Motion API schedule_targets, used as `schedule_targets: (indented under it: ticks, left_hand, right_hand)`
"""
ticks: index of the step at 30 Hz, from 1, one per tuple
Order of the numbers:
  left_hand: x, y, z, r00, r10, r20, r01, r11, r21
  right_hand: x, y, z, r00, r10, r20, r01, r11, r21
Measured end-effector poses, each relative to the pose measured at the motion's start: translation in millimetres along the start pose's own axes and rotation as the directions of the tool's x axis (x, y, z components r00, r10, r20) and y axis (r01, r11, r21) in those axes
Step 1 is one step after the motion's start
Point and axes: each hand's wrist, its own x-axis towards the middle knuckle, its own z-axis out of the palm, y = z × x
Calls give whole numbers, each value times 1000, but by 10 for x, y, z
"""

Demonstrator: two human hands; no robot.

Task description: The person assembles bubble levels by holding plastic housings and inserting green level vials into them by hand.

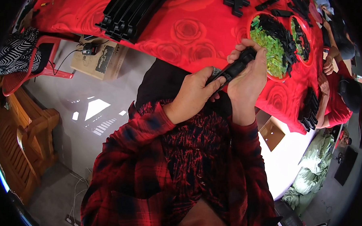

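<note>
Both hands are gripping one long black plastic part (233, 69) near the bench (184, 32) edge: the left hand (196, 93) is pinching its near end, the right hand (249, 73) is wrapping its far end, beside a red bowl (267, 74) of green pieces.

Table edge (179, 52) close ahead; red bowl (267, 76) crowds right hand (247, 75).

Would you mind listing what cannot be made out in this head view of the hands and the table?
- Middle of the black bar: covered by the left hand and right hand.
- Pieces in the red bowl: green and black, too small to tell apart.
- Stack of black strips: cut off by the top edge.
</note>
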Motion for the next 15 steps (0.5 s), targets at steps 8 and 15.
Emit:
schedule_targets:
  ticks: [8, 15]
  left_hand:
    - [22, -51, -9, 999, -1, 42, -1, 999, 43]
    - [-15, -84, 53, 993, 115, -8, -114, 991, 75]
  right_hand:
    - [-76, -24, -3, 999, -33, -28, 32, 999, -31]
    - [-163, -87, 40, 996, -83, -36, 79, 992, -101]
